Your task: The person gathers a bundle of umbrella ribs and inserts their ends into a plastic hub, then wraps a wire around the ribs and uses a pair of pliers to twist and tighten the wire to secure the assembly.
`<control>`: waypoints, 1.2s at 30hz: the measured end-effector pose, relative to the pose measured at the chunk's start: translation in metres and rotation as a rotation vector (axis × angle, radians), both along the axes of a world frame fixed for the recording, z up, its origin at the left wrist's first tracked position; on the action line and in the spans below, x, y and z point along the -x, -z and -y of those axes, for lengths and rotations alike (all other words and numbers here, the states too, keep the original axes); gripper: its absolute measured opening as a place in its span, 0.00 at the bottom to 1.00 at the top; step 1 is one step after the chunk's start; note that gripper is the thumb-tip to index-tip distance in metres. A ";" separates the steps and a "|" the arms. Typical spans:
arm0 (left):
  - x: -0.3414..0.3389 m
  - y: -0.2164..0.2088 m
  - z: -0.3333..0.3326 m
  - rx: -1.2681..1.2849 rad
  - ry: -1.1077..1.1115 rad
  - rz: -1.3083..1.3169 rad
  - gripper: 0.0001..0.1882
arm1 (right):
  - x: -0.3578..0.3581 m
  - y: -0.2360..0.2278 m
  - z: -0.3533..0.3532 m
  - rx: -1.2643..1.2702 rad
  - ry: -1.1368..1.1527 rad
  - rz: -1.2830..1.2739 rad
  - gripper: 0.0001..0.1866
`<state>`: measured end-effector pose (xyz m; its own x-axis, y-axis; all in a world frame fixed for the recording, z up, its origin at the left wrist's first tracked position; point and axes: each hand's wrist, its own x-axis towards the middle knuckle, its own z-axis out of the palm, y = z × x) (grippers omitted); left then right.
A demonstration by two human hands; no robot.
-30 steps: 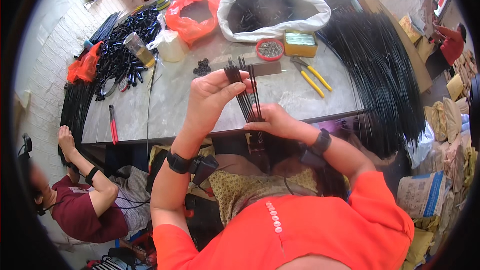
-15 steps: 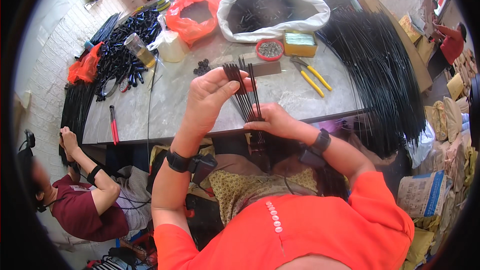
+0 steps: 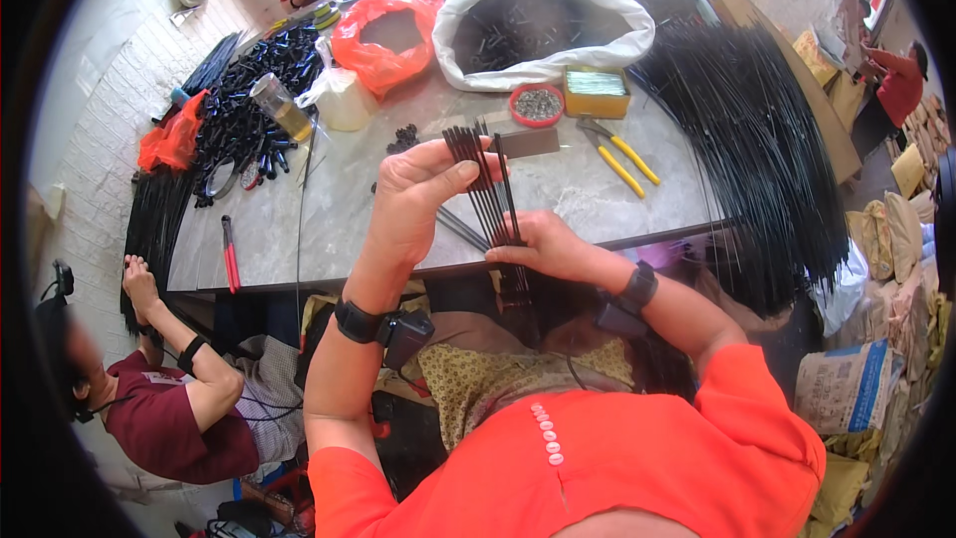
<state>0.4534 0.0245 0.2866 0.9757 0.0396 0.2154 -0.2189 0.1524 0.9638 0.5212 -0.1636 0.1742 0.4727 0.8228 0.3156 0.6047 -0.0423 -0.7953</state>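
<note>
A fan of thin black rods (image 3: 485,194) stands nearly upright between my two hands, just over the table's front edge. My left hand (image 3: 418,184) is closed round the upper part, with the thumb across the front and rod tips poking out above. Lower down, my right hand (image 3: 543,242) grips the same rods where they come together. A longer black bundle (image 3: 516,294) hangs below it toward my lap. Dark rods (image 3: 460,227) slant leftward from the right hand behind my left wrist; whether they belong to the held bunch I cannot tell.
Behind my hands lie yellow-handled pliers (image 3: 619,157), a red dish of small metal parts (image 3: 537,120), a yellow box (image 3: 597,105) and a white sack (image 3: 453,60). Long black rods (image 3: 757,139) cover the right side. Red-handled pliers (image 3: 230,254) lie left, near a co-worker (image 3: 179,413).
Both hands keep their hold on the rods, nearly in place. The dark slanting rods now reach farther left behind my left wrist. The view has shifted slightly.
</note>
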 end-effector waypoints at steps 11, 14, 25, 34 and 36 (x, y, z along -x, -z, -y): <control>0.000 -0.008 0.015 -0.016 0.025 0.054 0.14 | -0.002 0.006 0.000 -0.003 0.009 0.000 0.17; 0.001 -0.009 0.018 0.000 0.003 0.029 0.13 | 0.001 -0.001 0.001 -0.009 0.002 -0.009 0.17; -0.005 -0.005 0.019 -0.014 -0.012 0.045 0.11 | -0.002 0.007 -0.001 0.005 0.027 -0.009 0.19; -0.004 -0.009 0.018 -0.056 -0.005 0.034 0.11 | -0.003 0.010 -0.002 0.000 0.032 -0.015 0.21; -0.006 -0.006 0.015 -0.056 0.006 0.043 0.10 | -0.003 0.012 -0.002 0.001 0.034 -0.006 0.21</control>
<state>0.4589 0.0091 0.2925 0.9658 0.0201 0.2585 -0.2592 0.0999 0.9606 0.5245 -0.1612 0.1625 0.5026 0.8061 0.3122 0.5981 -0.0635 -0.7989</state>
